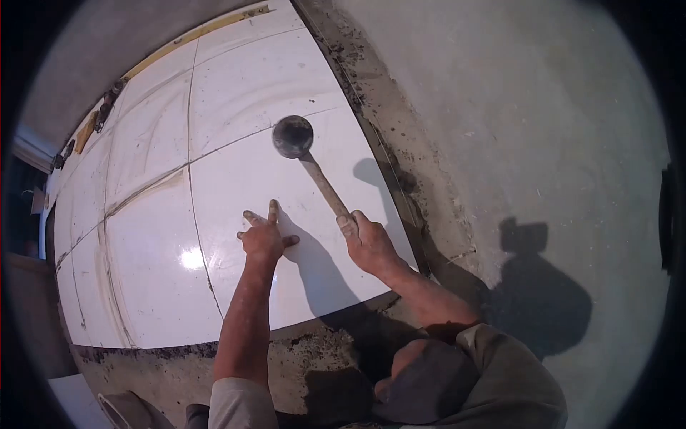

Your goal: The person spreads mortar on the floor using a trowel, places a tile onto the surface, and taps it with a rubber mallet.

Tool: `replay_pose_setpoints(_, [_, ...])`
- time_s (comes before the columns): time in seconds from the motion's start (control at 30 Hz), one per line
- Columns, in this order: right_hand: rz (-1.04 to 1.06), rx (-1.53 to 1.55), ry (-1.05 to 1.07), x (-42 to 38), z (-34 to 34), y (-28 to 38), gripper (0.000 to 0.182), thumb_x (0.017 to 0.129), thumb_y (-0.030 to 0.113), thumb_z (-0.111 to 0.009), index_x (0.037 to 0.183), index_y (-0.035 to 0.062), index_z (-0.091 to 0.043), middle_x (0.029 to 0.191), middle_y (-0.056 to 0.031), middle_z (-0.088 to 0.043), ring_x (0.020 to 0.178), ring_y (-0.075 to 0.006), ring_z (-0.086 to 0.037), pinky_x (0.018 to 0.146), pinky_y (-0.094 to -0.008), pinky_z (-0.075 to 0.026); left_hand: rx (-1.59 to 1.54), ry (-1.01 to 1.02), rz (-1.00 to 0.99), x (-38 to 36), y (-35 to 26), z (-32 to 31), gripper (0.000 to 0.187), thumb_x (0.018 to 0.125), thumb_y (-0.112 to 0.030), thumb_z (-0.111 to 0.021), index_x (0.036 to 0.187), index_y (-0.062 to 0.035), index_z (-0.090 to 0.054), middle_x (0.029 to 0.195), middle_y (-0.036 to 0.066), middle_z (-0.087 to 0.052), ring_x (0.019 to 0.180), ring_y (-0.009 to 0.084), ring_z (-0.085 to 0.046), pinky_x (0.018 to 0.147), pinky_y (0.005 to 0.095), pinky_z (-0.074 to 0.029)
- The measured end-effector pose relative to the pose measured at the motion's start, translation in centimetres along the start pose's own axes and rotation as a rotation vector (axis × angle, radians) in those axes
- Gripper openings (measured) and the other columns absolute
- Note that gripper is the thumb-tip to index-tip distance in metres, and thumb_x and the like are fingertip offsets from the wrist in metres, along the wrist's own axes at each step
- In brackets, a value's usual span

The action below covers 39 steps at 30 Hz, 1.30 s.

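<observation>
My right hand (368, 242) is wrapped round the wooden handle of a rubber mallet (294, 136). The mallet's round black head is over the far part of a white floor tile (343, 286), near the joint with the tile beyond. My left hand (264, 239) rests on that same tile with its fingers spread, to the left of the mallet handle. Nothing is in the left hand. The tile's near and right edges border rough grey mortar.
More white tiles (146, 264) with dirty joints extend left and away. A yellowish strip (200, 36) lies along the far edge. Mortar crumbs (386, 107) line the right border, beside bare concrete (536, 129). A bucket-like container (128, 409) stands at the lower left.
</observation>
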State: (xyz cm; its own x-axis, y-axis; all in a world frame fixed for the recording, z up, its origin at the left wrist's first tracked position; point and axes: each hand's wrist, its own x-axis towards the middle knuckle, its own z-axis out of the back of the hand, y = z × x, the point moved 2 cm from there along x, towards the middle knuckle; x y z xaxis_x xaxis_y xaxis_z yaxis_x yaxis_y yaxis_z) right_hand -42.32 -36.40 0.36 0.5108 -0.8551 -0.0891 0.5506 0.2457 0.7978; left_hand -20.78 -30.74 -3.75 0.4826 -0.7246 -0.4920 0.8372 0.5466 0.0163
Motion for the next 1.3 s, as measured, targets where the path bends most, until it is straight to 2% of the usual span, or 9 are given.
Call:
replay_pose_setpoints(0.2, [0.184, 0.177, -0.035, 0.1, 3.0, 5.1, 0.034, 0.099, 0.032, -0.047, 0.091, -0.0003, -0.049, 0.060, -0.0207, -0.057, 0.061, -0.0421, -0.062, 0.052, -0.0470, -0.045, -0.004, 0.027, 0.003, -0.2, 0.0, -0.3, 0.107, 0.073, -0.059, -0.073, 0.155, -0.0277, -0.011, 0.146, 0.042, -0.019, 0.111, 0.0426, -0.061, 0.098, 0.0495, -0.042])
replay_pose_setpoints(0.27, [0.181, 0.124, -0.059, 0.0, 1.1, -0.3, 0.036, 0.100, 0.034, -0.046, 0.095, -0.0017, -0.051, 0.064, -0.0233, -0.058, 0.066, -0.0434, -0.063, 0.057, -0.0490, -0.046, -0.020, 0.011, 0.004, -0.1, 0.3, -0.8, 0.108, 0.073, -0.058, -0.074, 0.155, -0.0269, -0.011, 0.146, 0.043, -0.018, 0.111, 0.0432, -0.061, 0.099, 0.0517, -0.041])
replay_pose_setpoints(0.37, [-0.189, -0.364, 0.086, -0.6, -1.0, -5.6, 0.038, 0.099, 0.035, -0.046, 0.095, -0.0017, -0.053, 0.069, -0.0264, -0.060, 0.071, -0.0460, -0.062, 0.063, -0.0536, -0.046, 0.008, -0.001, -0.017, 0.1, 0.2, -0.9, 0.108, 0.073, -0.059, -0.074, 0.155, -0.0256, -0.011, 0.146, 0.043, -0.018, 0.111, 0.0437, -0.061, 0.100, 0.0535, -0.040])
replay_pose_setpoints(0.43, [-0.057, -0.042, 0.028, -1.6, -0.5, -5.0, 0.039, 0.099, 0.037, -0.046, 0.092, -0.0009, -0.054, 0.071, -0.0284, -0.060, 0.073, -0.0486, -0.061, 0.068, -0.0568, -0.045, 0.028, -0.028, -0.026, -0.1, 0.2, -0.7, 0.108, 0.073, -0.060, -0.073, 0.155, -0.0246, -0.012, 0.146, 0.043, -0.019, 0.110, 0.0439, -0.061, 0.100, 0.0540, -0.040])
replay_pose_setpoints(0.6, [-0.010, -0.073, 0.037, -1.9, -0.4, -3.1, 0.040, 0.098, 0.038, -0.046, 0.087, 0.0001, -0.053, 0.065, -0.0255, -0.058, 0.069, -0.0481, -0.059, 0.064, -0.0559, -0.045, 0.035, 0.033, -0.013, -0.9, 0.2, -1.0, 0.108, 0.074, -0.061, -0.071, 0.155, -0.0233, -0.011, 0.145, 0.044, -0.018, 0.108, 0.0434, -0.063, 0.100, 0.0553, -0.040])
replay_pose_setpoints(0.8, [0.218, 0.221, -0.085, 0.9, 3.9, 4.1, 0.030, 0.099, 0.026, -0.047, 0.086, -0.0011, -0.050, 0.057, -0.0194, -0.052, 0.054, -0.0385, -0.056, 0.048, -0.0422, -0.039, 0.002, 0.016, -0.030, -0.3, 0.1, -0.8, 0.106, 0.076, -0.061, -0.069, 0.155, -0.0240, -0.009, 0.146, 0.044, -0.016, 0.110, 0.0415, -0.062, 0.102, 0.0575, -0.037])
replay_pose_setpoints(0.87, [0.157, 0.215, -0.095, 1.3, 3.8, 3.1, 0.032, 0.099, 0.028, -0.047, 0.088, -0.0022, -0.051, 0.059, -0.0221, -0.054, 0.057, -0.0408, -0.059, 0.051, -0.0458, -0.041, 0.021, 0.005, -0.026, -0.4, 0.1, -0.9, 0.105, 0.076, -0.061, -0.069, 0.155, -0.0248, -0.009, 0.146, 0.043, -0.016, 0.111, 0.0412, -0.062, 0.102, 0.0583, -0.037])
replay_pose_setpoints(0.97, [-0.096, -0.320, 0.051, 1.4, 0.6, -5.0, 0.039, 0.099, 0.033, -0.044, 0.094, -0.0037, -0.054, 0.074, -0.0285, -0.061, 0.076, -0.0473, -0.063, 0.069, -0.0560, -0.048, 0.007, 0.029, -0.021, -0.6, 0.1, -0.7, 0.104, 0.076, -0.060, -0.070, 0.155, -0.0256, -0.011, 0.146, 0.043, -0.017, 0.113, 0.0412, -0.061, 0.103, 0.0590, -0.035])
replay_pose_setpoints(1.3, [0.005, -0.063, 0.156, -0.6, 0.7, -2.4, 0.038, 0.099, 0.035, -0.046, 0.085, 0.0002, -0.053, 0.066, -0.0249, -0.059, 0.069, -0.0468, -0.060, 0.062, -0.0543, -0.045, -0.056, -0.035, -0.034, -0.6, 0.2, -1.3, 0.104, 0.074, -0.055, -0.074, 0.154, -0.0240, -0.015, 0.145, 0.044, -0.018, 0.116, 0.0439, -0.057, 0.106, 0.0616, -0.030])
